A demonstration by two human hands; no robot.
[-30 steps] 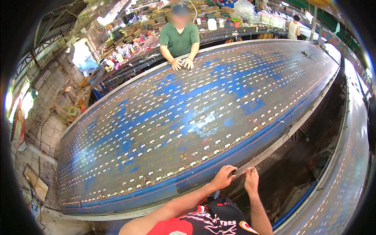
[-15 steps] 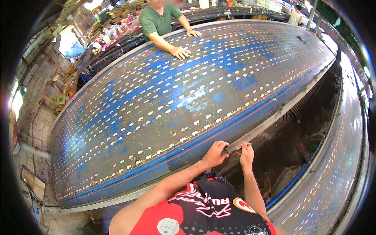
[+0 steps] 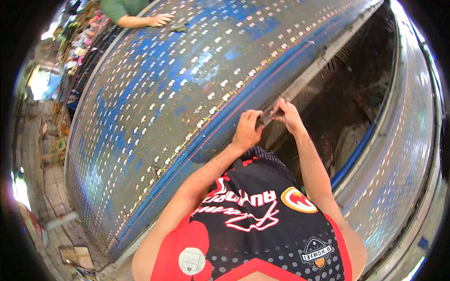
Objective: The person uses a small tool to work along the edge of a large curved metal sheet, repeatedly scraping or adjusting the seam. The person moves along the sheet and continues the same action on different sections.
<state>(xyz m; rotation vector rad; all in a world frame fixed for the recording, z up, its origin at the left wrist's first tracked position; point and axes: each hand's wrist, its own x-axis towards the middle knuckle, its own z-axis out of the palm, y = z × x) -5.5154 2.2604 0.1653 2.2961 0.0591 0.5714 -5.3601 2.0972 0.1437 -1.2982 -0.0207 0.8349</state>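
My left hand (image 3: 248,129) is closed at the near edge of the long blue and grey table (image 3: 220,110), gripping one end of a flat grey strip-like piece (image 3: 266,119). My right hand (image 3: 289,116) is beside it to the right, fingers curled in at the strip's other end. Whether the right fingers pinch the strip or some small thing at its tip is too blurred to tell. Both hands are over the edge, above the dark gap. The table's curved top has worn blue paint and rows of small white marks.
Across the table, a co-worker's hand (image 3: 160,19) lies on the surface, with a small dark object (image 3: 178,28) near it. A second dotted table (image 3: 398,154) with a blue rail (image 3: 358,157) stands right, beyond the gap. Colourful clutter (image 3: 84,40) lines the far left.
The view has tilted down and turned. My hands still stay close together at the strip, the right fingers now more curled. One co-worker's hand still shows; the other has left view.
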